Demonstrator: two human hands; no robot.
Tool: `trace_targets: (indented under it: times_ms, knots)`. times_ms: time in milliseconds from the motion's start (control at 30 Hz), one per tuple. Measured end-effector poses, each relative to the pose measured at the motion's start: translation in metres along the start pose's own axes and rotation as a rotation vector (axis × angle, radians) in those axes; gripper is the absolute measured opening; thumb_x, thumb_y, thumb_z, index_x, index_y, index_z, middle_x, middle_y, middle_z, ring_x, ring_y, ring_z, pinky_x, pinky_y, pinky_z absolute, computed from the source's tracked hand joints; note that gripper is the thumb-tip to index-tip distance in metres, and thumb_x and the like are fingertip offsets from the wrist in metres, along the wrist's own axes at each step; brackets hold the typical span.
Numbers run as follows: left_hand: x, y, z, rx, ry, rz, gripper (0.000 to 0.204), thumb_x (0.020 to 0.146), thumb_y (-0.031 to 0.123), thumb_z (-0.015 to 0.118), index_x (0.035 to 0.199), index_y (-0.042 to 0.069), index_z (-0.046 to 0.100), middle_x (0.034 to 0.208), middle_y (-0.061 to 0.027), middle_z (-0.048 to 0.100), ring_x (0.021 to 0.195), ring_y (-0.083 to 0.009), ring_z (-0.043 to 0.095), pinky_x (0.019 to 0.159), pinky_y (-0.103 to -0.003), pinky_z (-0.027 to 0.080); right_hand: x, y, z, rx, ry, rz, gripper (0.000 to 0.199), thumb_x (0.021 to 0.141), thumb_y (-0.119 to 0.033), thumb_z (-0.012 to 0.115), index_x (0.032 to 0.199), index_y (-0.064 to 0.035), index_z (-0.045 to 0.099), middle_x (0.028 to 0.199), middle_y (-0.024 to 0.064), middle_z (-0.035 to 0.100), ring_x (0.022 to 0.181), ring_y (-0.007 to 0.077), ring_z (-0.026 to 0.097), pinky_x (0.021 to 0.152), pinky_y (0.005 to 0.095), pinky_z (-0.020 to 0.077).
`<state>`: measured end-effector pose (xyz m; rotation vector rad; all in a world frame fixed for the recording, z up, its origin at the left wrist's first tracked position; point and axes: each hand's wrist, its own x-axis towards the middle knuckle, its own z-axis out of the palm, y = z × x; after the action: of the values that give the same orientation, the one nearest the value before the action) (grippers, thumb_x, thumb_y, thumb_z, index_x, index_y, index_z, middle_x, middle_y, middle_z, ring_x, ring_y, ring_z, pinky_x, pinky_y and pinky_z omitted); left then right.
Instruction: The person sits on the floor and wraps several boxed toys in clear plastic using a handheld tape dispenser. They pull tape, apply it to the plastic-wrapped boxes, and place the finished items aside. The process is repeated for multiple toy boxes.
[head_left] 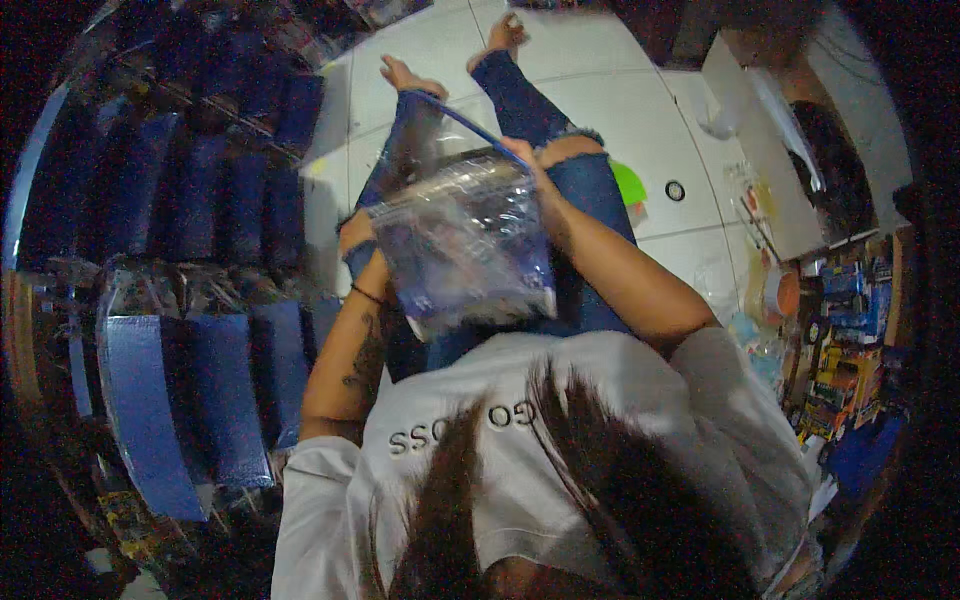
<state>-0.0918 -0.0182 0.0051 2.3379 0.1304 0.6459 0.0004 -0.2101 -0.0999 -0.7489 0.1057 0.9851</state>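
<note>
A clear plastic bag (pixel 465 245) is held above the lap between 2 hands: the left hand (pixel 357 232) is closed on its left edge, the right hand (pixel 527 160) on its top corner.

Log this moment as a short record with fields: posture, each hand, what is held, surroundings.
posture: person sits on a white tiled floor, legs in torn blue jeans stretched out, feet bare
left hand: grips the left side of the bag, a dark band on the wrist
right hand: pinches the bag's top edge at its right corner
held: clear plastic bag with a blue strip along the top, dark blue contents inside, over the lap
left side: rows of bagged dark blue items
right side: green object and small black ring on the floor
</note>
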Motion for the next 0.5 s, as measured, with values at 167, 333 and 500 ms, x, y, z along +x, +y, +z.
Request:
trace_targets:
  times_ms: [167,333,500]
  knots:
    - [-0.022,0.011,0.001,0.201,0.047,0.410,0.101,0.080,0.060,0.055,0.146,0.004,0.003,0.149,-0.0221,0.019,0.135,-0.0339,0.027,0.109,-0.049,0.023,0.003,-0.070,0.039,-0.310,-0.329,-0.301,0.064,0.089,-0.062,0.037,0.111,-0.0047,0.056,0.098,0.0068,0.062,0.080,0.0155,0.061,0.077,0.0300,0.0485]
    - [-0.069,-0.021,0.046,0.640,-0.043,0.769,0.106,0.073,0.063,0.060,0.148,0.010,0.006,0.154,-0.0134,0.008,0.140,-0.0390,0.007,0.112,-0.052,0.016,0.034,-0.110,0.104,-1.103,-0.365,-0.050,0.094,0.078,-0.080,0.035,0.137,-0.0070,0.039,0.130,0.0187,0.048,0.112,0.0328,0.053,0.092,0.0471,0.0458]
    - [-0.105,-0.030,0.092,0.212,-0.487,0.420,0.095,0.077,0.047,0.065,0.148,0.012,0.012,0.155,-0.0093,0.006,0.141,-0.0396,0.001,0.111,-0.051,0.020,0.078,-0.078,0.129,-1.494,-0.421,0.147,0.071,0.085,-0.062,0.046,0.122,-0.0028,0.055,0.117,0.0110,0.058,0.102,0.0234,0.056,0.094,0.0324,0.0400]
